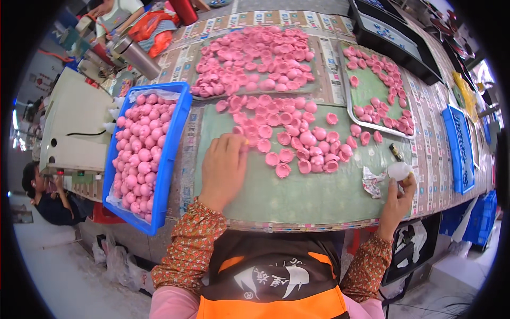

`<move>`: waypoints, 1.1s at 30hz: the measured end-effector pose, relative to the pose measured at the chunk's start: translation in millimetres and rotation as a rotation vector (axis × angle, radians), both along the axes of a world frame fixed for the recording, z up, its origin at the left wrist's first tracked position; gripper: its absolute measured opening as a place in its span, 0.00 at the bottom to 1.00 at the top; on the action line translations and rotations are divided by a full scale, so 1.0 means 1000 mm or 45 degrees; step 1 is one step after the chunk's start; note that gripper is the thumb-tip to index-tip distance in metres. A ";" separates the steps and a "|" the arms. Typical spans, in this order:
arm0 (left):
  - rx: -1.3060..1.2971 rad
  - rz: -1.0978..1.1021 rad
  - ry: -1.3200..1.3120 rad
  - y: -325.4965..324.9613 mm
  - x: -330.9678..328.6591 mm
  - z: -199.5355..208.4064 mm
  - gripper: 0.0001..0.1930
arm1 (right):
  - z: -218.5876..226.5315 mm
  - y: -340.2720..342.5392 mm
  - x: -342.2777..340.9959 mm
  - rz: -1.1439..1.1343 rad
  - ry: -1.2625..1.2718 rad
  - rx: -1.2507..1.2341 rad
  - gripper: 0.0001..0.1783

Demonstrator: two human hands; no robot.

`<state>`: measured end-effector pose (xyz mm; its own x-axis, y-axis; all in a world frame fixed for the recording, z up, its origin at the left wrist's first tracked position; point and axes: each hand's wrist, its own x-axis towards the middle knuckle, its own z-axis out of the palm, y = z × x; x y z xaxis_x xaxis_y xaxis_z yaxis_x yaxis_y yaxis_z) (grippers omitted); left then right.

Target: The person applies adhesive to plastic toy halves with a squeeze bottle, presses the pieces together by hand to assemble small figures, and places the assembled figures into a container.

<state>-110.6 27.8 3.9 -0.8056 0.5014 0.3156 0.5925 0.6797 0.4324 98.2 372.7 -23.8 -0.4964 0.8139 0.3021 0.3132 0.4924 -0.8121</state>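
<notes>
Loose pink hollow half-shells and rounded pink pieces [308, 139] lie on a green mat [255, 194] in front of me. My left hand [226, 165] reaches to the left edge of this pile, back up, its fingers bent together against the pink pieces. Whatever its fingertips hold is hidden. Toward the mat's right edge, my right hand [399, 199] pinches a small round translucent white dish-like piece [398, 170] between thumb and fingers. Beside it are a crumpled printed wrapper [373, 182] and a short dark cylinder with gold markings [396, 152].
A blue crate [183, 109] full of pink balls stands left, beside a pale machine [77, 119]. Behind lie a heaped tray of pink pieces [255, 58] and a metal-rimmed tray [348, 101]. Black trays [393, 45] and a blue tray [457, 149] are right. Other people sit at far left.
</notes>
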 end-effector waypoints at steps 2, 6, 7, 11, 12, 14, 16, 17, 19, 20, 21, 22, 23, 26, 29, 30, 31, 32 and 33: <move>-0.026 0.010 0.113 -0.001 0.001 -0.005 0.15 | 0.005 0.000 -0.010 0.025 0.036 -0.004 0.25; -0.072 0.015 0.173 0.002 0.007 -0.008 0.15 | 0.004 0.008 -0.015 -0.002 -0.045 0.071 0.24; -0.081 0.019 0.166 0.001 0.008 -0.007 0.15 | 0.003 0.009 -0.015 -0.005 -0.048 0.071 0.24; -0.022 0.040 0.140 -0.004 0.011 -0.009 0.13 | -0.001 0.011 -0.017 -0.013 -0.119 0.046 0.20; -0.027 0.049 0.140 -0.005 0.011 -0.009 0.13 | -0.002 0.010 -0.017 -0.026 -0.100 0.043 0.17; 0.086 0.048 0.097 -0.008 0.013 -0.009 0.09 | -0.001 0.005 -0.015 0.000 0.017 -0.032 0.16; 0.431 0.112 -0.303 -0.009 0.018 -0.006 0.09 | 0.002 0.003 -0.011 0.063 0.090 -0.042 0.16; 0.787 0.164 -0.701 -0.011 0.020 -0.004 0.09 | 0.003 -0.003 -0.011 0.078 0.092 -0.054 0.16; 1.085 0.104 -1.013 -0.019 0.024 -0.001 0.10 | 0.015 -0.019 -0.011 0.213 0.392 -0.220 0.16; 1.389 0.027 -1.320 -0.023 0.026 0.001 0.11 | 0.018 -0.028 -0.013 0.263 0.429 -0.259 0.19; 1.384 0.036 -1.308 -0.025 0.029 0.001 0.11 | 0.022 -0.038 -0.014 0.271 0.435 -0.270 0.19; 1.375 0.138 -1.364 -0.023 0.031 0.000 0.11 | 0.028 -0.049 -0.017 0.328 0.443 -0.370 0.19; 1.364 0.238 -1.424 -0.020 0.034 -0.001 0.11 | 0.030 -0.060 -0.019 0.379 0.446 -0.468 0.19; 1.153 0.251 -1.067 -0.003 0.041 -0.002 0.10 | 0.021 -0.095 -0.029 0.493 0.422 -0.550 0.20; 0.780 0.111 -0.668 -0.009 0.055 -0.008 0.10 | 0.008 -0.126 -0.036 0.669 0.431 -0.618 0.20; 0.775 0.115 -0.694 -0.010 0.061 -0.006 0.10 | 0.006 -0.131 -0.037 0.759 0.440 -0.638 0.21; 0.535 0.008 -0.483 -0.012 0.068 -0.001 0.11 | 0.006 -0.134 -0.039 0.749 0.418 -0.650 0.21; 0.297 -0.103 -0.270 -0.014 0.076 0.002 0.13 | 0.008 -0.136 -0.042 0.770 0.381 -0.653 0.21; 0.293 -0.100 -0.294 -0.016 0.086 -0.001 0.13 | 0.009 -0.138 -0.040 0.792 0.345 -0.656 0.21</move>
